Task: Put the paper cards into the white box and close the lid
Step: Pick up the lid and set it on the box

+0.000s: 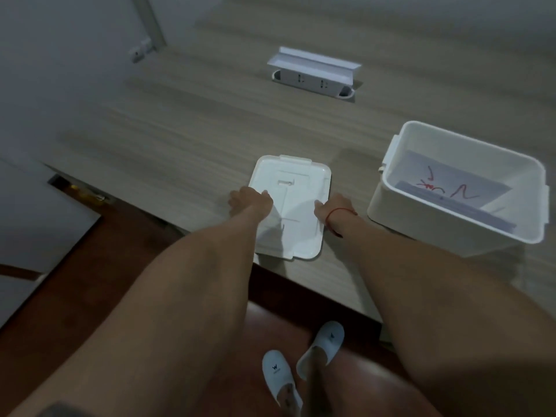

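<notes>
the paper cards (451, 183) already lie flat in the bottom of the white box (400, 203), which sits open on the right side of the worktop (180, 139). the lid (296, 188) lies flat near the worktop's front edge, just left of the box and not touching it.

the left hand (249, 200) rests on the lid's left edge and the right hand (334, 207) on its right edge. fingers touch the rim on both sides, but i cannot tell if either grip has closed around it yet.

what could go wrong: the lid looks like smooth, hard plastic, so it could slip from the fingers when lifted. its near end sits right at the worktop's edge, so a small pull this way could drop it to the floor. it could also be set on the box turned the wrong way, and then the little tabs would not catch.

the lid is a flat white rectangle with round corners and a raised rim. the box is deep, with a thick rolled rim. the cards are thin and pale with red scribbles. the worktop has a wood-grain look.
</notes>
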Demonstrator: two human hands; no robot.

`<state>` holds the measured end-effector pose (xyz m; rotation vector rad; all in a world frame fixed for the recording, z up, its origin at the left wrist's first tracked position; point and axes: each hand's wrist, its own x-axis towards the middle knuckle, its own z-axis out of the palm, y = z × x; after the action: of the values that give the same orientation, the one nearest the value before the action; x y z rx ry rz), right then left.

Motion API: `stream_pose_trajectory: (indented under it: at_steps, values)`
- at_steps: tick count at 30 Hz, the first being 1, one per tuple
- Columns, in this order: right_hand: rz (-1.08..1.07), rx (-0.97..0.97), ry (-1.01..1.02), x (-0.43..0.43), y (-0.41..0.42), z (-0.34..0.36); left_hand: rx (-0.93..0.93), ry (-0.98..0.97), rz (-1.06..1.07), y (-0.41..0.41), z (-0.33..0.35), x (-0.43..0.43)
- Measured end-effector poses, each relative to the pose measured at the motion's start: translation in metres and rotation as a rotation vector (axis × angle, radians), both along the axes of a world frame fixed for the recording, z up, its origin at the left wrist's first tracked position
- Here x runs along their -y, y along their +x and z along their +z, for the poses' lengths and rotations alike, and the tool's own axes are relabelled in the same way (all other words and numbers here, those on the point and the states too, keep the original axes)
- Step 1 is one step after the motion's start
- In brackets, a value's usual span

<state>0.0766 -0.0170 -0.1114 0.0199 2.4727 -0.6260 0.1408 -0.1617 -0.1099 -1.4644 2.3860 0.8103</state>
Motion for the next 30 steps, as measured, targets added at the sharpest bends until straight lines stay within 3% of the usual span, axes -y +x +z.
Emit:
stream_pose_trajectory:
  at_steps: [3,7,10,12,20,24,30]
  values:
    - [-0.113,0.064,-0.076,0.009,0.006,0.002,-0.004,0.037,0.089,0.007,-0.002,0.002]
    - [-0.286,0.211,-0.189,0.019,0.013,0.010,-0.068,0.245,0.213,0.020,0.000,0.007]
    - [-0.361,0.303,-0.318,0.028,0.015,0.030,-0.100,0.371,0.140,0.021,0.019,0.017]
    - [-0.360,0.267,-0.423,0.037,0.005,0.056,-0.225,0.379,0.115,0.014,0.044,0.026]
    - [-0.556,0.069,-0.854,0.052,-0.053,0.203,-0.768,0.027,-0.245,-0.026,0.191,0.043]
    - [-0.649,0.141,-1.188,0.037,-0.061,0.254,-0.796,-0.109,-0.448,-0.048,0.235,0.023]
    - [-0.852,0.159,-1.200,-0.015,-0.062,0.297,-0.740,-0.211,-0.784,-0.070,0.253,-0.030]
